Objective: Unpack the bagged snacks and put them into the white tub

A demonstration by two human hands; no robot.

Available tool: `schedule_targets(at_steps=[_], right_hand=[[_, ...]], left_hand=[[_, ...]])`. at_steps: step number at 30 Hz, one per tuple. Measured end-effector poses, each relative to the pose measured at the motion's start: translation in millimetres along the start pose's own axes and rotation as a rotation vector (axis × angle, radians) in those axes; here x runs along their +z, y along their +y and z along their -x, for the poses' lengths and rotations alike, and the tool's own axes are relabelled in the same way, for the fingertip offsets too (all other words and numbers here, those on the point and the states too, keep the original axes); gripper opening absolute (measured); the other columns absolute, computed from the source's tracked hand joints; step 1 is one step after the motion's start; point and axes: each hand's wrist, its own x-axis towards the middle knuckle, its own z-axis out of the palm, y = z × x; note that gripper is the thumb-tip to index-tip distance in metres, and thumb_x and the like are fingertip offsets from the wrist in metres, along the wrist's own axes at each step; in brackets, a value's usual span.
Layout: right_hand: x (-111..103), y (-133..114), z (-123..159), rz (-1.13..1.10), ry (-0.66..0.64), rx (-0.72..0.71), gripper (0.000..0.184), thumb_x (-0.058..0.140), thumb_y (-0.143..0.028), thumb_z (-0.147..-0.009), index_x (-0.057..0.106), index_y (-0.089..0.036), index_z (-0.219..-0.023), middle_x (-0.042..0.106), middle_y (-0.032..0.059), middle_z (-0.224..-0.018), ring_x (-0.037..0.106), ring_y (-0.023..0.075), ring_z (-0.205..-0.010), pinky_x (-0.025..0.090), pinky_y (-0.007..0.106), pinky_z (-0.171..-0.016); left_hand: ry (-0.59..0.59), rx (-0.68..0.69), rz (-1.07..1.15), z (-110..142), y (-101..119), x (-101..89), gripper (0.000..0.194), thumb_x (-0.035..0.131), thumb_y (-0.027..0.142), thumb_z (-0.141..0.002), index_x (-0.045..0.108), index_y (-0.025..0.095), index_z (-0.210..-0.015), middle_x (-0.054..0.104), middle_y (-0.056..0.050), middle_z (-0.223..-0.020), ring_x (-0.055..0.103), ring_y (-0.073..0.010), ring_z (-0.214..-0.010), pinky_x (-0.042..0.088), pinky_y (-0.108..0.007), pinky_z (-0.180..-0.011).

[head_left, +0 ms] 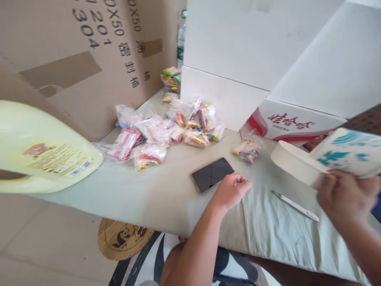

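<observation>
Right hand: the right hand is closed around the lower edge of a leaf-printed white container; grip engaged.
Container position: right edge of the view, tilted, above the cloth-covered surface.
White tray: a plain white tray adjoins the container's left side; whether the two are joined cannot be told.
Left hand: the left hand is loosely clenched, fingers curled inward.
Phone: the phone lies dark-screened beside the left hand, its right end partly covered.
Slim white tool: the slim white tool lies diagonally on the cloth between the hands.
Packets: wrapped packets form a loose pile beyond the phone; a separate clear packet lies near the tray.
Jug: the pale yellow jug occupies the left side.
</observation>
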Motion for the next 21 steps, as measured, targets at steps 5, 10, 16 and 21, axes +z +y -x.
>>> schedule_targets(at_steps=[5,10,16,21], right_hand=[[23,6,45,-0.053,-0.133,-0.244,0.036,0.047,-0.042,-0.095,0.076,-0.020,-0.091,0.064,0.0123,-0.081,0.062,0.0235,-0.079,0.040,0.042,-0.078],[11,7,50,-0.182,0.270,-0.074,0.019,0.061,-0.030,-0.089,0.074,-0.017,-0.092,0.064,0.0121,-0.093,0.062,0.0250,-0.090,0.044,0.041,-0.081],[-4,38,56,-0.376,0.423,0.207,0.017,0.055,-0.013,-0.087,0.071,-0.018,-0.085,0.061,0.0071,-0.080,0.059,0.0218,-0.083,0.050,0.037,-0.076],[-16,60,69,-0.482,0.280,0.278,0.018,0.055,-0.013,-0.088,0.070,-0.021,-0.083,0.063,0.0045,-0.084,0.063,0.0179,-0.081,0.051,0.033,-0.073]], left_hand=[[-0.032,-0.048,-0.049,-8,-2,23.5,0.023,0.055,0.037,-0.076,0.045,0.020,-0.065,0.035,0.008,-0.053,0.026,-0.0068,-0.049,0.019,-0.025,-0.049],[0.002,-0.056,-0.073,-18,-7,53.9,0.022,0.055,0.036,-0.075,0.043,0.020,-0.065,0.032,0.008,-0.053,0.026,-0.0068,-0.049,0.018,-0.024,-0.048],[0.181,0.044,-0.222,-50,-26,93.2,0.021,0.054,0.035,-0.077,0.045,0.020,-0.066,0.038,0.006,-0.057,0.035,-0.0082,-0.052,0.028,-0.023,-0.052],[0.311,0.225,-0.435,-80,-38,125.8,0.033,0.062,0.033,-0.079,0.059,0.022,-0.110,0.053,0.000,-0.091,0.050,-0.0100,-0.067,0.043,-0.025,-0.064]])
